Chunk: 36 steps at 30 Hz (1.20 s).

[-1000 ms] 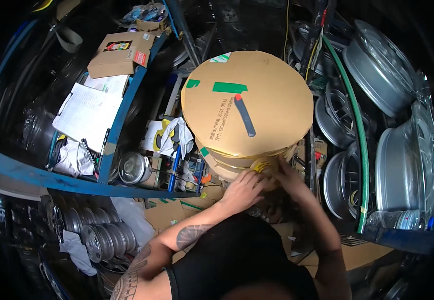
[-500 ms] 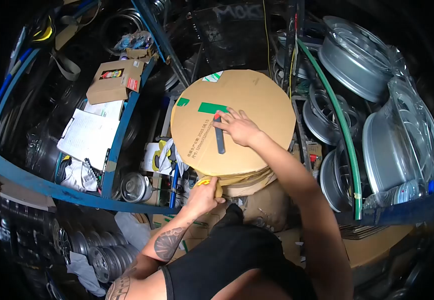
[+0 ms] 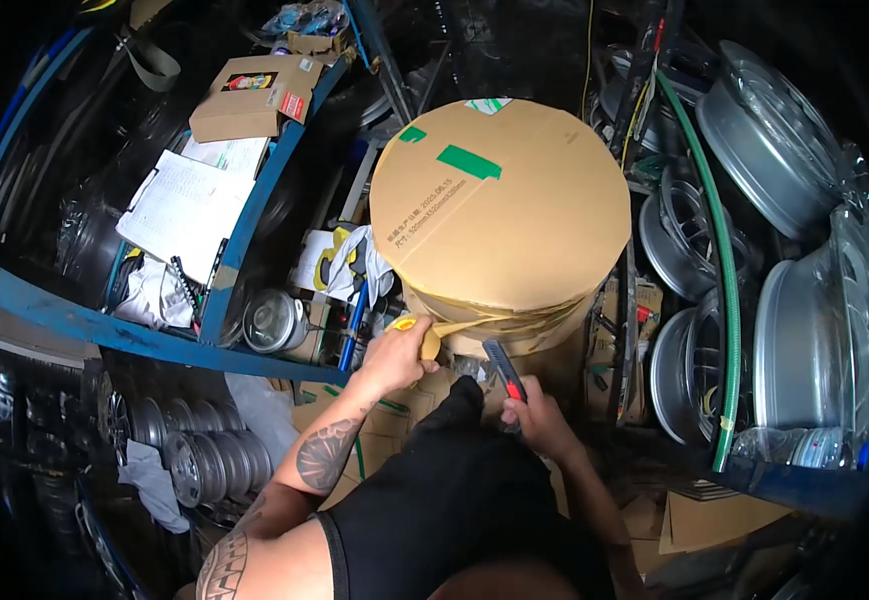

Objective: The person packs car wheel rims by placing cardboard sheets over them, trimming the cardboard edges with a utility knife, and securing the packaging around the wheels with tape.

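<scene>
View: head camera, looking forward and down; the borders fall into black, and shelf contents at the far left are too dark to identify.
Left hand [image 3: 397,360]: fingers closed about the tape roll [image 3: 430,346]; the hand covers part of the roll.
Tape strip [image 3: 464,324]: stretched from the roll to the side of the drum, just below its top edge.
Right hand [image 3: 538,420]: pressed around the red part of a black-and-red cutter [image 3: 500,362], held in front of the drum, clear of the strip; whether a blade is out cannot be told.
Cardboard drum [image 3: 544,230]: directly ahead of the person, between the racks; its side carries yellowish tape bands, its far side and base are hidden.
Blue shelf [image 3: 144,345]: holds a clipboard [image 3: 184,215] with papers, a carton [image 3: 254,97], a white cloth [image 3: 154,296] and a round metal can [image 3: 271,321]; can contents cannot be made out.
Right rack: holds metal wheel rims [image 3: 794,340], some under clear plastic; a green tube [image 3: 727,300] runs along its front.
Drum markings: green tape patch [image 3: 469,161]; beside it, two printed lines, Chinese characters with a date and dimensions in mm, individual digits uncertain.
Carton markings: colored picture and red label [image 3: 292,105], wording too small to read.
Clipboard writing: illegible.
</scene>
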Motion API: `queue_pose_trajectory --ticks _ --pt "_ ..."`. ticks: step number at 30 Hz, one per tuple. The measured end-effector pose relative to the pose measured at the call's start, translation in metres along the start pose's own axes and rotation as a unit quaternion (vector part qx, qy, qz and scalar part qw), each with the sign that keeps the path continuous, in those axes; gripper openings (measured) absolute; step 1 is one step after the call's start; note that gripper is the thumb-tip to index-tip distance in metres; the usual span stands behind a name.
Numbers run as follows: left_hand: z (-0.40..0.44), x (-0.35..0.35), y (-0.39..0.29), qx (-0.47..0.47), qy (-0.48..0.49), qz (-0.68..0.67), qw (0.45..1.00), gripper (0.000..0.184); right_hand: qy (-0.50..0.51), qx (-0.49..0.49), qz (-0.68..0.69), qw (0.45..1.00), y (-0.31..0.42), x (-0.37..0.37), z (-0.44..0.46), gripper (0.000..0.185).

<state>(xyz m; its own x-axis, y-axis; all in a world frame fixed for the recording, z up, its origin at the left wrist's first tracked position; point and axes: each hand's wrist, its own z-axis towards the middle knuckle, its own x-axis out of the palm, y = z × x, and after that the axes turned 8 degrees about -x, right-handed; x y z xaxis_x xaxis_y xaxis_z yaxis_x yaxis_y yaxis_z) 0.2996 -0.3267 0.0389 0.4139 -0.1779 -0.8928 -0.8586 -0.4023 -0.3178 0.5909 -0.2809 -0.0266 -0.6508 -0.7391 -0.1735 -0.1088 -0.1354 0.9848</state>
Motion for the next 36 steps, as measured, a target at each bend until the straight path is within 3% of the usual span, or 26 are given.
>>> queue_pose_trajectory --ticks 2,3,6,7,10,12,14,15,16,18,21,22,24,25,28,31,36 --pt "0.003 -0.010 0.001 0.000 0.011 0.019 1.000 0.073 -0.015 0.102 -0.098 0.990 -0.018 0.009 -0.012 0.021" --pt "0.005 -0.013 0.006 0.015 0.003 0.020 1.000 0.073 -0.057 0.063 -0.188 0.979 -0.018 0.016 -0.009 0.026" --pt "0.000 -0.041 -0.003 0.021 0.095 0.024 0.995 0.075 -0.068 0.018 -0.359 0.931 -0.023 0.032 0.028 0.027" --pt "-0.003 -0.048 -0.004 0.037 0.118 0.061 0.990 0.077 -0.080 -0.020 -0.363 0.928 -0.016 0.036 0.045 0.030" --pt "-0.017 -0.063 0.011 -0.062 0.202 0.157 0.965 0.083 0.018 -0.040 -0.396 0.917 -0.012 0.042 0.077 0.027" --pt "-0.032 -0.043 0.074 -0.031 0.153 0.104 0.982 0.084 0.022 -0.099 -0.343 0.934 -0.021 0.039 0.083 0.024" --pt "-0.066 -0.043 0.119 -0.062 0.188 -0.053 0.979 0.073 0.066 -0.092 -0.378 0.919 -0.027 0.031 0.093 0.030" --pt "-0.086 -0.035 0.135 -0.083 0.193 -0.163 0.964 0.065 0.005 -0.201 -0.389 0.899 -0.032 0.029 0.102 0.032" --pt "-0.105 -0.022 0.151 -0.091 0.195 -0.273 0.938 0.057 0.051 -0.164 -0.359 0.918 -0.025 0.023 0.115 0.033" --pt "-0.145 0.007 0.178 -0.073 0.125 -0.492 0.859 0.035 0.085 -0.145 -0.299 0.939 -0.013 0.030 0.144 0.035" --pt "-0.210 0.009 0.216 -0.207 -0.024 -0.539 0.816 0.020 0.075 -0.348 -0.283 0.891 -0.023 0.059 0.175 0.029" --pt "-0.230 0.003 0.225 -0.271 -0.081 -0.538 0.794 0.017 0.110 -0.280 -0.263 0.917 -0.018 0.064 0.177 0.028" --pt "-0.257 -0.007 0.267 -0.271 -0.228 -0.517 0.779 0.015 0.185 -0.142 -0.220 0.947 -0.007 0.082 0.176 0.025" --pt "-0.266 -0.017 0.286 -0.259 -0.302 -0.494 0.773 0.012 0.155 -0.208 -0.183 0.948 -0.006 0.090 0.173 0.025" --pt "-0.264 -0.066 0.344 -0.266 -0.444 -0.428 0.741 0.012 0.158 -0.185 -0.188 0.952 -0.018 0.109 0.159 0.028" --pt "-0.227 -0.126 0.342 -0.323 -0.448 -0.473 0.687 0.021 0.177 -0.113 -0.191 0.959 -0.026 0.114 0.144 0.031" --pt "-0.167 -0.160 0.353 -0.393 -0.333 -0.496 0.699 0.037 0.163 -0.036 -0.150 0.975 -0.064 0.096 0.120 0.028"
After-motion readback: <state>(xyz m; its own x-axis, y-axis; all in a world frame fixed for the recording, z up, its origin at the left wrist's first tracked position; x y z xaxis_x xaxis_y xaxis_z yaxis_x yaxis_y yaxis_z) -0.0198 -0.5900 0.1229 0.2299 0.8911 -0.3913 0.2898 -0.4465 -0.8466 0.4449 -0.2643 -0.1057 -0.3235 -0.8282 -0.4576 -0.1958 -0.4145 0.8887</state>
